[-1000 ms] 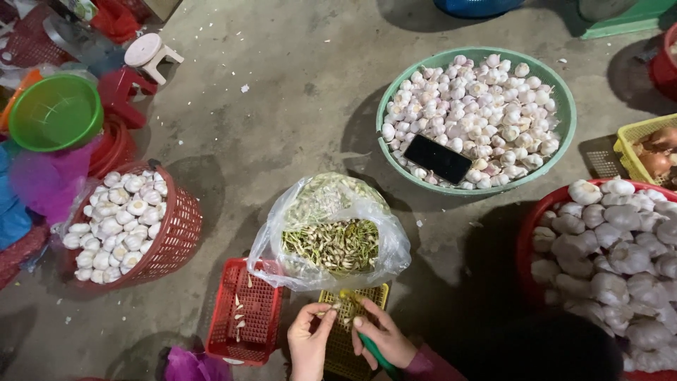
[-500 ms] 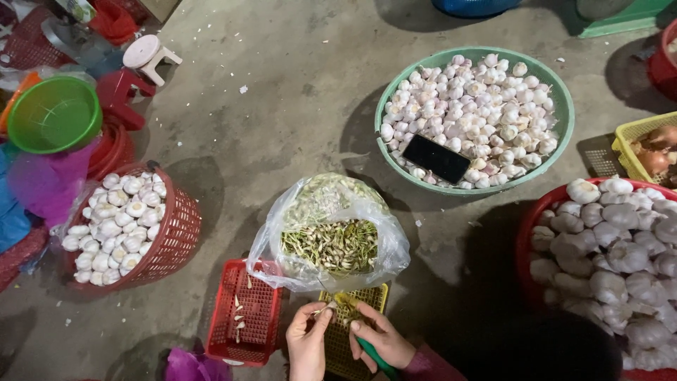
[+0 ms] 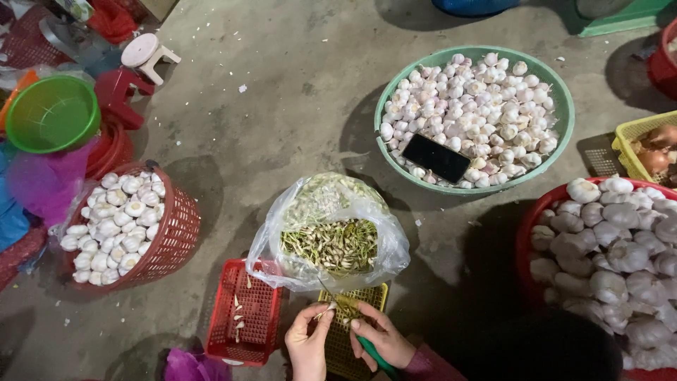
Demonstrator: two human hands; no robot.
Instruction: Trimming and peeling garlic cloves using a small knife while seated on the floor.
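My left hand (image 3: 307,343) pinches a small garlic piece (image 3: 331,307) over a yellow mesh basket (image 3: 349,340). My right hand (image 3: 381,339) grips a green-handled knife (image 3: 371,354) and touches the same piece from the right. Just beyond the hands sits a clear plastic bag (image 3: 328,233) full of cut garlic stems and roots. A red mesh basket (image 3: 244,319) with a few peeled cloves lies to the left of my left hand.
A large green basin (image 3: 557,92) of garlic bulbs holds a black phone (image 3: 436,158). A red bin (image 3: 529,226) of bulbs is at right, a red basket (image 3: 173,236) of bulbs at left. A green bowl (image 3: 51,114) and a small stool (image 3: 141,53) stand far left.
Both hands stay over the yellow basket with only small finger movements on the garlic piece. Nothing else has moved.
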